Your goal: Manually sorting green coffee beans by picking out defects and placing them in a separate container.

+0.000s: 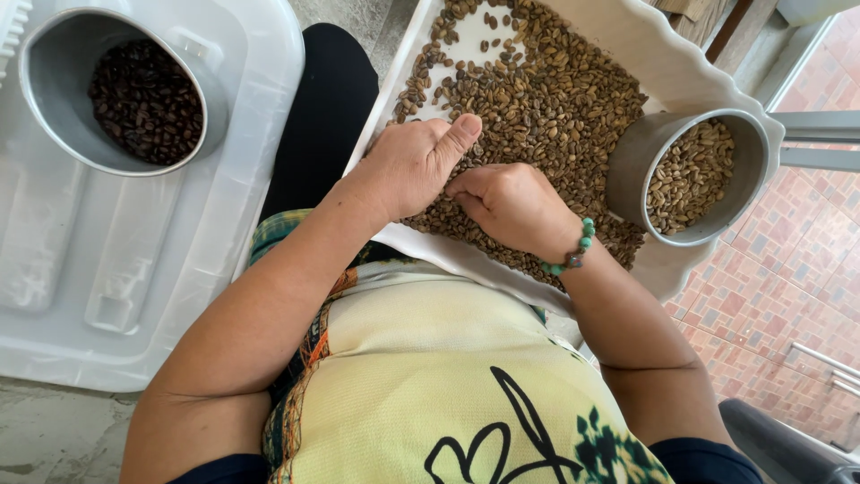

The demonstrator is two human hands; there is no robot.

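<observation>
A white scalloped tray (681,67) rests on my lap, covered with pale brown coffee beans (546,99). My left hand (414,161) lies curled on the beans at the tray's near edge, thumb stretched toward the right. My right hand (512,204), a green bead bracelet on its wrist, rests beside it with fingers bent into the beans; whether it pinches any is hidden. A metal cup (690,175) of the same pale beans stands on the tray's right side. A second metal cup (116,90) at the upper left holds dark beans.
The cup of dark beans sits on a white plastic lid (134,269) to my left. Reddish patterned floor tiles (779,296) lie to the right, with metal rails beside them. Bare concrete shows at the lower left.
</observation>
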